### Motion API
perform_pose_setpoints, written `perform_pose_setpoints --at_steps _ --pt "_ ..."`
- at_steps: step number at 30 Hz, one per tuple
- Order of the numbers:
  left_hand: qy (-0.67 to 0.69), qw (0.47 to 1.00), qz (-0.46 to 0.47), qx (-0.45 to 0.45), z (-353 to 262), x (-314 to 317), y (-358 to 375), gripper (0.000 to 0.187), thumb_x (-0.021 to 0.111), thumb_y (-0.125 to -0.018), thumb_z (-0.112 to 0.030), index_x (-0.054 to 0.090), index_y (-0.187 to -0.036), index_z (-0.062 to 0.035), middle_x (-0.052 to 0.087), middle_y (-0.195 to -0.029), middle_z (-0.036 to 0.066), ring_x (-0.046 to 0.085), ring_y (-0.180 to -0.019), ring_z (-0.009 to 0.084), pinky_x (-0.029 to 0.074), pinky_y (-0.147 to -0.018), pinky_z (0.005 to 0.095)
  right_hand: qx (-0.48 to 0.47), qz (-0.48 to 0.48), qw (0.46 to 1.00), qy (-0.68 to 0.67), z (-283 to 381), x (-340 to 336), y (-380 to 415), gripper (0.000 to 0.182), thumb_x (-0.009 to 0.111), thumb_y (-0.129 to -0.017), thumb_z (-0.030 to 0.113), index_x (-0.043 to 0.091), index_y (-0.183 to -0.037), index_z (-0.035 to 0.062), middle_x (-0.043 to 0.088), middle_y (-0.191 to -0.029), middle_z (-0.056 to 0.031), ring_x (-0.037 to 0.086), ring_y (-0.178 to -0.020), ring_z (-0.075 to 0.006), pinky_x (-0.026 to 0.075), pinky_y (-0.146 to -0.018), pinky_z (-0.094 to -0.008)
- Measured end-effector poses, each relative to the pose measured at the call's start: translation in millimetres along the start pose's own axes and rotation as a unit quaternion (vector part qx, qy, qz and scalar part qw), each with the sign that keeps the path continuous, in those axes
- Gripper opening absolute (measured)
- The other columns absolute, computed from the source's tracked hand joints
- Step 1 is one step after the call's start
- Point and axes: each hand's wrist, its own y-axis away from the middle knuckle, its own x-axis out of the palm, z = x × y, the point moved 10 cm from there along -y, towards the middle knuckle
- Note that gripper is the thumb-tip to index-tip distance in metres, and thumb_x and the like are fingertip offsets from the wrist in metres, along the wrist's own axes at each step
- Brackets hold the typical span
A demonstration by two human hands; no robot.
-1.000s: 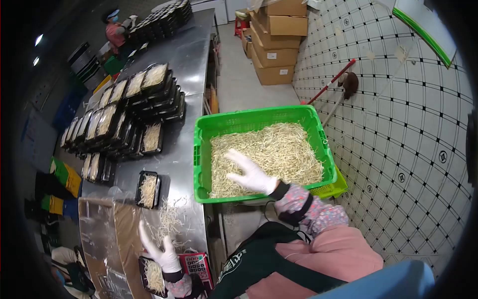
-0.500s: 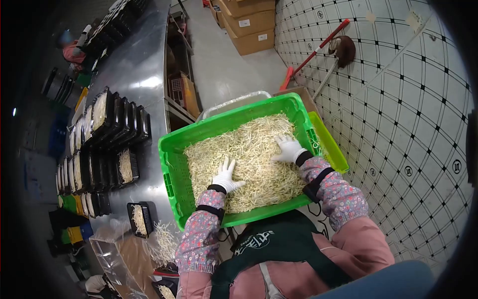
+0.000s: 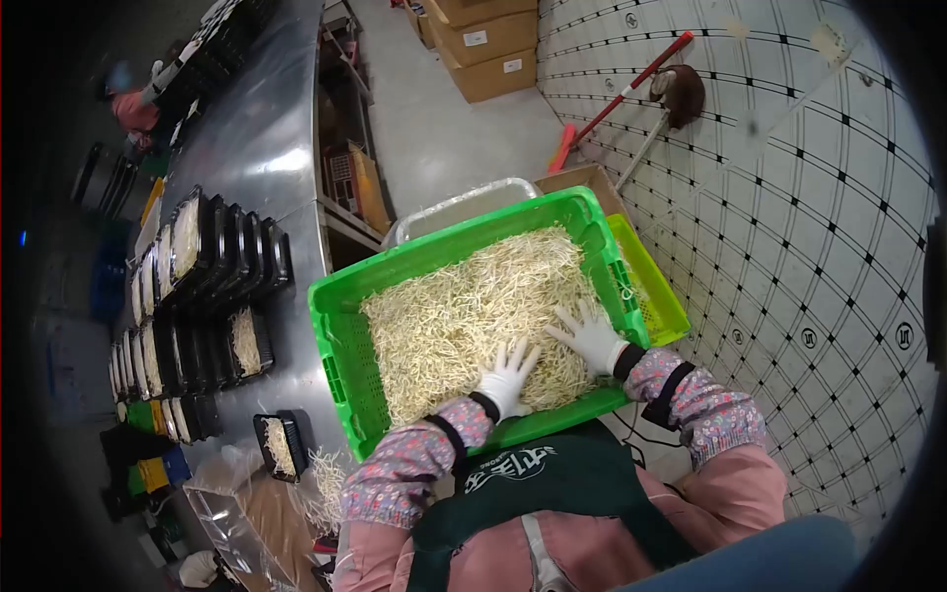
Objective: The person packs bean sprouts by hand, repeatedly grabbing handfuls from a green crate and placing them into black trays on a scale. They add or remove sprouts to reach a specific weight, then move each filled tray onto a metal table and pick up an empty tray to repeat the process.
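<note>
Pale bean sprouts [image 3: 464,306] fill much of a green plastic basket [image 3: 335,326] in front of my body. My left hand [image 3: 506,379], in a white glove, rests on the sprouts close to the basket's near side, fingers spread. To its right, my right hand [image 3: 592,340], also gloved, lies on the sprouts near the basket's right wall with its fingers apart. Neither hand grips anything that I can see. The fingertips point toward the middle of the heap.
Left of the basket runs a steel table [image 3: 266,168] with stacked black trays [image 3: 212,257] of sprouts. A single tray [image 3: 281,446] sits near loose sprouts [image 3: 326,488]. A yellow-green basket [image 3: 671,321] is at the right. Cardboard boxes [image 3: 483,49] stand behind. Another person [image 3: 133,111] is far left.
My left hand has moved right and toward my body across the sprouts. My right hand has shifted slightly nearer to me. The hands are now closer together.
</note>
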Motion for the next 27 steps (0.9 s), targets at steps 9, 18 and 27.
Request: perform_pose_setpoints --at_steps 9,18,27 --pt "0.041 0.992 -0.121 0.017 21 2 -16 0.066 0.064 -0.073 -0.003 0.044 -0.136 -0.0093 0.052 -0.121 0.018 0.057 -0.108 0.0375 0.054 -0.08 0.047 0.021 -0.053 0.99 -0.127 -22 21 -23 0.056 0.071 -0.065 0.01 0.06 -0.12 0.0162 0.054 -0.124 -0.0167 0.058 -0.106 -0.0379 0.053 -0.085 -0.0457" --pt "0.262 0.942 -0.209 -0.014 87 -91 85 0.05 0.072 -0.071 -0.014 0.059 -0.12 -0.013 0.06 -0.117 0.011 0.059 -0.109 0.034 0.051 -0.092 0.0392 0.014 -0.093 0.924 -0.37 -2 -92 -57 0.044 0.072 -0.07 0.027 0.066 -0.112 0.0117 0.064 -0.105 -0.0143 0.063 -0.099 -0.0342 0.052 -0.085 -0.0418" --pt "0.24 0.955 -0.156 -0.075 189 1 114 0.095 0.076 -0.069 -0.01 0.028 -0.151 -0.01 0.025 -0.154 0.024 0.029 -0.142 0.0374 0.032 -0.115 0.0384 -0.036 -0.064 0.966 -0.25 58 -49 -130 0.092 0.082 -0.065 0.047 0.042 -0.143 0.0167 0.039 -0.146 -0.0209 0.045 -0.129 -0.0424 0.043 -0.101 -0.0557"
